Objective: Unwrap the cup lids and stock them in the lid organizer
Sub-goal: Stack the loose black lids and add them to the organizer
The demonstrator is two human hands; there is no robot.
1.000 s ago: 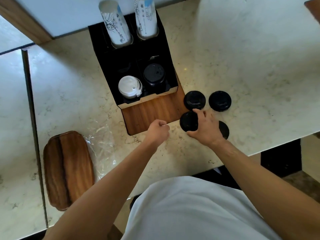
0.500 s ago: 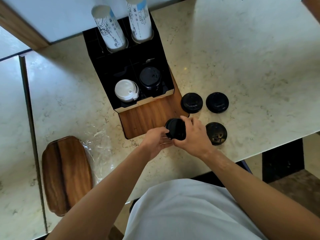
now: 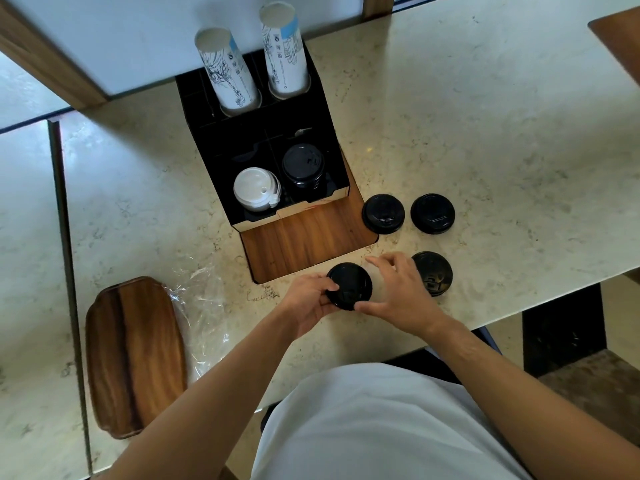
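The left hand (image 3: 308, 303) pinches a black lid (image 3: 349, 286) while the open right hand (image 3: 398, 296) steadies it, likely readying it for the lid organizer (image 3: 277, 161).

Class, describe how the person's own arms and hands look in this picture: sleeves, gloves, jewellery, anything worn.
Both forearms are bare: no sleeves reach them. The left hand and right hand wear no gloves, and no rings, watch or bracelets show. The only clothing in view is a white top over the torso.
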